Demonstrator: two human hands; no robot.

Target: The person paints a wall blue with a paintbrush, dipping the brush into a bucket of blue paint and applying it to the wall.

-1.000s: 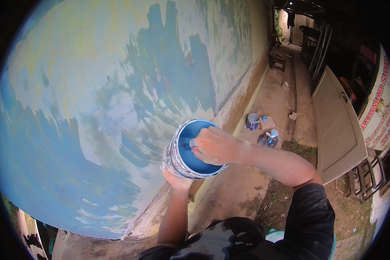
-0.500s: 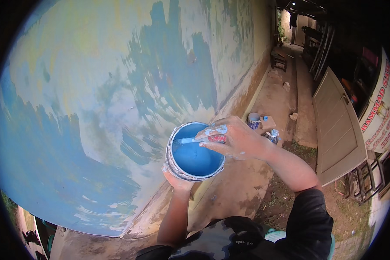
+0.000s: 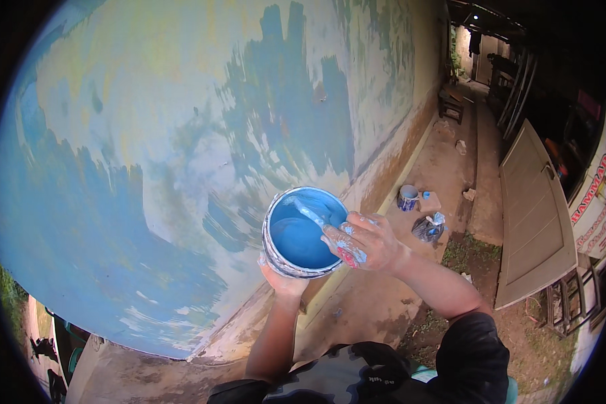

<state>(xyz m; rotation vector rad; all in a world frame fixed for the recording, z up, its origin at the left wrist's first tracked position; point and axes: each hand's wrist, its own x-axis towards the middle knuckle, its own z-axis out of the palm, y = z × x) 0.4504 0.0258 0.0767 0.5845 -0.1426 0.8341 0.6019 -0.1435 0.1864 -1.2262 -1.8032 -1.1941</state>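
A round bucket (image 3: 268,249) of blue paint is held up in front of me, its rim smeared with paint. My left hand (image 3: 284,280) grips it from below and the near left side; most of those fingers are hidden under it. Over the right side of the rim, my paint-stained right hand (image 3: 363,244) is closed round a paintbrush (image 3: 310,214). The brush slants to the upper left inside the bucket, its far end at the paint by the far inner wall. A bit of red handle shows at my palm.
A wall (image 3: 182,195) patchily painted blue, white and pale yellow fills the left. On the ground to the right stand a small paint can (image 3: 407,197), a pale container (image 3: 429,200) and a dark plastic bag (image 3: 427,230). Farther right leans a door panel (image 3: 535,215); a wooden stool (image 3: 450,106) stands beyond.
My right hand has moved right and lower, turning the brush from nearly level to slanting up-left. The paint surface now shows a swirl. The whole view has shifted slightly.
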